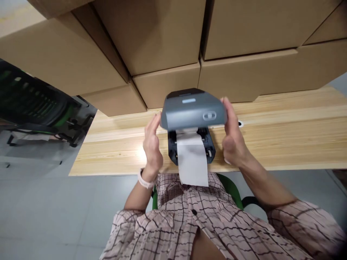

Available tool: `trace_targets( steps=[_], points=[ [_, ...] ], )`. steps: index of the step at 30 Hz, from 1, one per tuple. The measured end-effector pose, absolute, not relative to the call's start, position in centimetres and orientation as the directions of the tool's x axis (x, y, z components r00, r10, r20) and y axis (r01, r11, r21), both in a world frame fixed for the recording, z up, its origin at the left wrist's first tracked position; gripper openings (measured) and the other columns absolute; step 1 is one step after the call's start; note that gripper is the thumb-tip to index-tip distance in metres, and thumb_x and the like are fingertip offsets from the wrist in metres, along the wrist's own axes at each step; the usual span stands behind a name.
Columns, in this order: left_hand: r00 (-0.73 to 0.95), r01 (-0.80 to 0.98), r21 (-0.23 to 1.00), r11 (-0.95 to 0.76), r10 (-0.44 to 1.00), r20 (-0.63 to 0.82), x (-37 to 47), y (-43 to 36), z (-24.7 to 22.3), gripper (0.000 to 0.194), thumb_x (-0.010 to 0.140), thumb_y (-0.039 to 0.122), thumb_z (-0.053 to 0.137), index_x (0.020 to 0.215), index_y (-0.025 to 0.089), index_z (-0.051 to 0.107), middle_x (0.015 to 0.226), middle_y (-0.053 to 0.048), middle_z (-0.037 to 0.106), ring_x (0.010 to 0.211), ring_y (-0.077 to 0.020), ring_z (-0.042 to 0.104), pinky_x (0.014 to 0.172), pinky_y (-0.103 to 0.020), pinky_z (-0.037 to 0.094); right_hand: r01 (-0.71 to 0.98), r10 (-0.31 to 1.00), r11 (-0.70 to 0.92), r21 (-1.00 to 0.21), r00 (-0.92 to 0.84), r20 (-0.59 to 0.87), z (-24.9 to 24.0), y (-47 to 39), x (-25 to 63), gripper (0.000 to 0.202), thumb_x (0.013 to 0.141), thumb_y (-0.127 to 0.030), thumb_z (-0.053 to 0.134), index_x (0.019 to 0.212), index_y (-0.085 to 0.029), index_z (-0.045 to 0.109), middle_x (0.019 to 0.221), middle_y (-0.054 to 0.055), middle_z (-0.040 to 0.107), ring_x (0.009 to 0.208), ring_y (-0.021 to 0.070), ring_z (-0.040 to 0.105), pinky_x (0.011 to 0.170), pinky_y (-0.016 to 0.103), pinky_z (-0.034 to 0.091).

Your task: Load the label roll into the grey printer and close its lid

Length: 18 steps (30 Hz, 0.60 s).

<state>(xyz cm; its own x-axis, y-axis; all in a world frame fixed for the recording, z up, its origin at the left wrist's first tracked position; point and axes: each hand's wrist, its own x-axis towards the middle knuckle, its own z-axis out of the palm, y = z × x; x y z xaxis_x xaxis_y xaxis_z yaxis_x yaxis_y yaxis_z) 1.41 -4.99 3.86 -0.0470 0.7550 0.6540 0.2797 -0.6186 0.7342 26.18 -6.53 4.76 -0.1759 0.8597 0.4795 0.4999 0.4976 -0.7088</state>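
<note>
I see the left hand (153, 144) and right hand (233, 139) holding the grey lid (192, 112) between them, neither nearer; its long axis runs left to right above the dark base (172, 148) on the bench (284, 139), white paper (193, 162) trailing past the near edge.

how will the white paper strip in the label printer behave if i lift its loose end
The paper strip is likely floppy, given its gentle curve. It looks thin, so probably light and easily creased. Its far end runs into the printer base, so pulling may meet resistance.
</note>
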Motion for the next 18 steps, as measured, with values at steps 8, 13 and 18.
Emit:
trace_targets(
  steps=[8,13,18],
  points=[
    [0.018,0.157,0.971,-0.182,0.983,0.181,-0.3,2.1,3.5,0.057,0.089,0.036,0.077,0.140,0.016,0.061,0.070,0.006,0.050,0.064,-0.0115,0.048,0.068,-0.027,0.043,0.623,0.762,0.557,-0.549,-0.122,0.636,10.9,5.5,24.2,0.102,0.096,-0.079,0.044,0.168,-0.043,-0.019,0.177,-0.009,0.025,0.169,0.0260,0.005,0.139,0.056,0.019],
    [0.198,0.296,0.954,-0.050,0.980,-0.010,-0.3,0.3,2.3,0.085,0.086,0.038,0.078,0.160,0.017,0.042,0.073,0.006,0.047,0.068,-0.0136,0.046,0.067,-0.027,0.037,0.543,0.748,0.598,-0.589,-0.116,0.653,11.4,11.0,24.5,0.096,0.097,-0.076,0.046,0.171,-0.042,-0.004,0.176,-0.006,0.031,0.169,0.0235,0.010,0.137,0.053,0.024],
    [0.233,0.376,0.926,-0.032,0.971,-0.061,-0.2,0.3,2.5,0.088,0.087,0.034,0.070,0.165,0.016,0.035,0.069,0.007,0.046,0.067,-0.0149,0.045,0.065,-0.027,0.034,0.600,0.710,0.583,-0.547,-0.050,0.702,11.7,10.0,24.6,0.086,0.099,-0.063,0.051,0.170,-0.036,0.012,0.176,0.004,0.031,0.166,0.0297,0.023,0.134,0.059,0.026]
  ],
)
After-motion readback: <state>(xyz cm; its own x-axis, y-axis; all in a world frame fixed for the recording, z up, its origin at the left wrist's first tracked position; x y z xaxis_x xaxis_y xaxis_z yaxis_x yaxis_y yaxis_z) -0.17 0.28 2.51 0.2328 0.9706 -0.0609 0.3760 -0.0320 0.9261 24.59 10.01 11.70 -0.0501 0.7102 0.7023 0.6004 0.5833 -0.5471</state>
